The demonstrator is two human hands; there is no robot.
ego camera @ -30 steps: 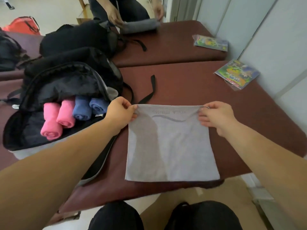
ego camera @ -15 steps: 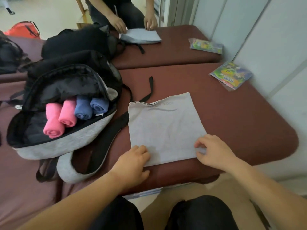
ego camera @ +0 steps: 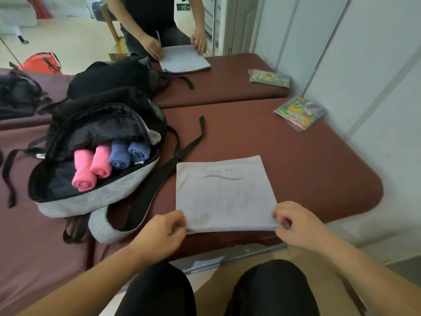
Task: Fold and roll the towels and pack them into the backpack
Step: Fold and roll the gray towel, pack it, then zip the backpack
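A folded grey towel [ego camera: 224,192] lies flat near the front edge of the maroon table [ego camera: 307,169]. My left hand [ego camera: 163,233] pinches its near left corner, and my right hand [ego camera: 296,224] pinches its near right corner. To the left lies the open black and grey backpack [ego camera: 95,199], its mouth facing me. Inside it sit two pink rolled towels [ego camera: 91,169] and two blue rolled towels [ego camera: 128,151] side by side.
A backpack strap [ego camera: 191,142] runs across the table just left of the towel. Two colourful packets [ego camera: 298,111] lie at the right by the wall. Across a second table a person presses another grey towel [ego camera: 184,59] beside a black bag [ego camera: 109,74].
My hands have moved from the towel's far edge to its near edge, and they now pinch the near corners. The person opposite has laid their towel flat.
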